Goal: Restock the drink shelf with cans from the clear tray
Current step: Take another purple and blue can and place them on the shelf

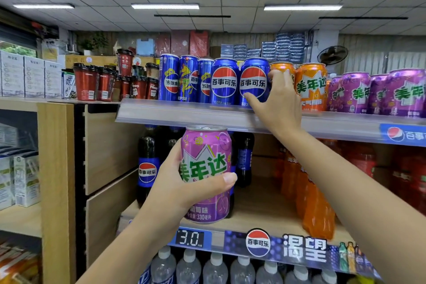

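Purple and upright, a Mirinda can (206, 174) sits in the left hand (182, 182), thumb across its front and fingers wrapped behind. Its label reads 美年达, with 330毫升 near the base. It is held in front of the middle shelf (253, 210), below the top shelf (184, 114).

Just below the can a price tag (190, 238) shows 3.0, and beside it a Pepsi strip (285, 246) reads 百事可乐 and 渴望. Under that strip runs a row of clear water bottles (215, 268) with white caps; seven caps can be counted, and the row is cut by the frame edge.

On the middle shelf stand dark Pepsi bottles (147, 163), at least three, and orange bottles (311, 203) behind the right forearm; their number is unclear.

The right hand (280, 101) reaches to the top shelf, fingers spread and closing round an orange can (282, 71) next to a blue one; how firm the grip is cannot be told. Along that shelf stand five blue Pepsi cans (224, 82), two of them reading 百事可乐, then two orange Mirinda cans, then purple cans (355, 92), about four visible.

Left of the cans are red lidded cups (85, 82) marked Meco. The clear tray is not in view.
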